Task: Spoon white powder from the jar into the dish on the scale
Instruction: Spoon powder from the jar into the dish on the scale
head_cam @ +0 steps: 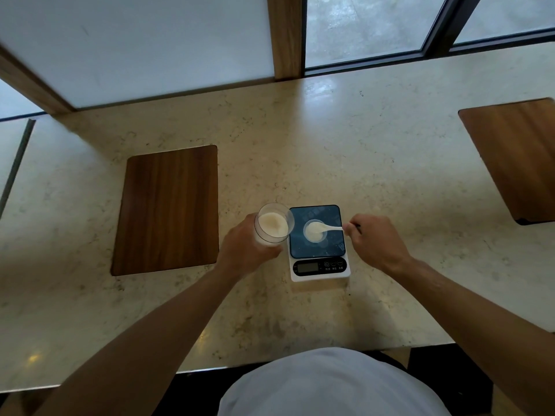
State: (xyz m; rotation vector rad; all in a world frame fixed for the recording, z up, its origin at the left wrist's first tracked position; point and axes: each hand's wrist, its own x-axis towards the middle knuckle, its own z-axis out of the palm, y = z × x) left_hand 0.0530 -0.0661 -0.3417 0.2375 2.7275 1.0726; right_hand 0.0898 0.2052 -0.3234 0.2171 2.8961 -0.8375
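Observation:
A clear jar [272,223] holding white powder is tilted toward the scale, gripped from the left by my left hand [244,250]. The white scale [318,271] has a dark glass platform, and a small clear dish [314,232] with some white powder stands on it. My right hand [375,240] pinches the handle end of a white spoon [327,228]. The spoon's bowl is over the dish, carrying powder.
The marble counter [300,151] runs along a window. A wooden board [168,208] lies just left of the jar, another wooden board [516,157] at the far right. The counter's front edge is close to my body.

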